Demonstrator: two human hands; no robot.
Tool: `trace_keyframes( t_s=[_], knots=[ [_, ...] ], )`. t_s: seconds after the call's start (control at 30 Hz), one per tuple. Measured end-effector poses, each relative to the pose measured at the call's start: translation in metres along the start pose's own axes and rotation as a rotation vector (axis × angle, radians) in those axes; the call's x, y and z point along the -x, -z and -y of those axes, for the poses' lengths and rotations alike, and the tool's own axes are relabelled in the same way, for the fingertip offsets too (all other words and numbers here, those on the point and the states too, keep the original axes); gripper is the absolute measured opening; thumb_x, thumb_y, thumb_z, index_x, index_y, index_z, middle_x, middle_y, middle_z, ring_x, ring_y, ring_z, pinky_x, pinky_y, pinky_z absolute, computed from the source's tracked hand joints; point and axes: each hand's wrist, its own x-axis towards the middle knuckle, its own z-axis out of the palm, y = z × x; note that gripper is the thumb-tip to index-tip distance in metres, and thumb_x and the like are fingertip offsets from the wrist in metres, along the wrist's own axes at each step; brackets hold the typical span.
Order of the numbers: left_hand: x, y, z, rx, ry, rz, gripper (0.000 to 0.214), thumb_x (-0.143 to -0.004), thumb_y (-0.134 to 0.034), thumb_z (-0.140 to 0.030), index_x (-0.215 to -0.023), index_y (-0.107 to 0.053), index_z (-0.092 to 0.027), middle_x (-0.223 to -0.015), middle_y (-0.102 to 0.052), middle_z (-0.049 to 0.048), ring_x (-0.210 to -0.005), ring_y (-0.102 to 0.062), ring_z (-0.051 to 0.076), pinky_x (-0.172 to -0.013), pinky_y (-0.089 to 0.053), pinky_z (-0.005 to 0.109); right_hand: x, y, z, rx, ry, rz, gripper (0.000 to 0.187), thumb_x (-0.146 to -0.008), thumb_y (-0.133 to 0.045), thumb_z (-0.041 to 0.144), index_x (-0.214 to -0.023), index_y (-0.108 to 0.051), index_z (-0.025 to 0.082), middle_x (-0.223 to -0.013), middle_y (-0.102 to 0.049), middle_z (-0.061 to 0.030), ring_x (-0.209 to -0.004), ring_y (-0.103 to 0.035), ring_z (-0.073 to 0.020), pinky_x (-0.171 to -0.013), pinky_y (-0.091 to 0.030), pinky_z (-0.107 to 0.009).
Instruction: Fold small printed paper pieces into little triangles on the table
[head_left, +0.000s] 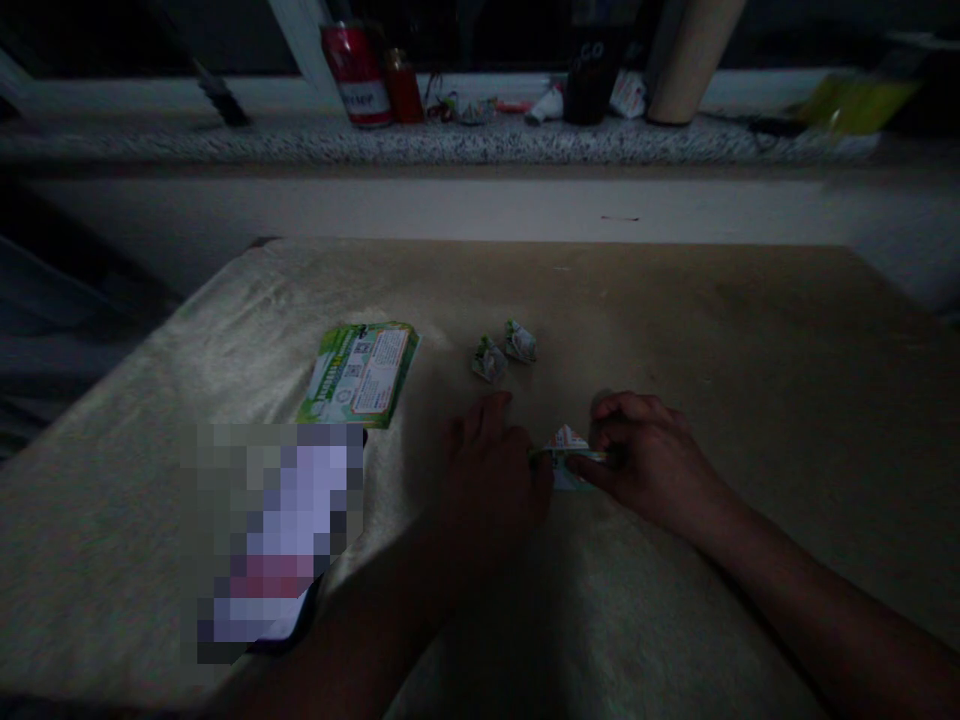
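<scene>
Paper (pixel 568 440) on tan tabletop (pixel 750 330), dim rm

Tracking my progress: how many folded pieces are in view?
3. Left piece and right piece lie side by side beyond the hands; third piece is pinched between left hand and right hand. Hands may hide more.

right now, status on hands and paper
Right hand pinching small folded white printed paper; left hand touching its edge. Two folded paper pieces, green printed leaflet beyond, apart.
</scene>
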Motion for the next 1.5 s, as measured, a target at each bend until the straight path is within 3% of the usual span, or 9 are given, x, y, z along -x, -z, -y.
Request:
trace_keyframes(
  t_s=[0.37,0.7,0.9,1.13,1.3,1.5],
  knots=[
    [-0.002,0.002,0.000,0.006,0.013,0.034,0.022,-0.093,-0.063,-0.034,-0.088,-0.074,-0.015,-0.150,-0.053,0.0220,-0.140,-0.048,0.041,-0.113,-0.035,0.063,-0.004,0.009,-0.020,-0.065,-0.021,0.082,0.014,-0.077,-0.087,0.031,-0.065,-0.079,0.029,-0.104,-0.075,-0.0044,-0.106,-0.067,-0.0305,-0.095,-0.045,-0.050],
    [-0.002,0.000,0.002,0.017,0.002,0.010,0.022,-0.092,-0.063,-0.035,-0.084,-0.072,-0.016,-0.149,-0.054,0.0212,-0.139,-0.048,0.040,-0.112,-0.036,0.064,-0.003,0.018,-0.049,-0.153,0.035,0.108,0.016,-0.077,-0.086,0.031,-0.065,-0.075,0.027,-0.089,-0.073,-0.0035,-0.094,-0.069,-0.0267,-0.086,-0.050,-0.044],
    [-0.002,-0.001,0.002,0.016,-0.010,0.005,0.022,-0.092,-0.063,-0.034,-0.088,-0.073,-0.015,-0.149,-0.053,0.0221,-0.139,-0.048,0.040,-0.112,-0.037,0.063,-0.001,0.014,-0.034,-0.287,0.100,0.040,0.018,-0.084,-0.079,0.031,-0.068,-0.075,0.025,-0.104,-0.070,-0.0071,-0.106,-0.066,-0.0274,-0.091,-0.049,-0.045],
    [-0.003,-0.002,0.003,0.031,-0.013,-0.005,0.022,-0.092,-0.064,-0.036,-0.085,-0.073,-0.017,-0.147,-0.055,0.0204,-0.138,-0.049,0.039,-0.112,-0.035,0.061,0.002,-0.002,-0.019,-0.128,0.053,0.009,0.017,-0.079,-0.085,0.030,-0.066,-0.075,0.025,-0.112,-0.069,-0.0077,-0.111,-0.064,-0.0317,-0.095,-0.045,-0.051],
    [-0.004,-0.006,-0.001,0.065,0.011,-0.037,0.031,-0.086,-0.073,-0.049,-0.085,-0.073,-0.018,-0.151,-0.052,0.0212,-0.141,-0.046,0.040,-0.115,-0.032,0.061,0.003,-0.001,-0.018,-0.102,0.029,0.013,0.016,-0.077,-0.087,0.029,-0.066,-0.075,0.026,-0.113,-0.070,-0.0070,-0.112,-0.064,-0.0323,-0.095,-0.044,-0.051],
    [-0.005,-0.010,-0.003,0.090,0.019,-0.062,0.028,-0.084,-0.076,-0.047,-0.083,-0.073,-0.019,-0.156,-0.048,0.0188,-0.144,-0.044,0.039,-0.116,-0.033,0.058,0.003,0.002,-0.017,-0.081,0.039,0.025,0.016,-0.079,-0.085,0.030,-0.067,-0.075,0.025,-0.113,-0.071,-0.0069,-0.113,-0.064,-0.0320,-0.096,-0.045,-0.049]
  ],
)
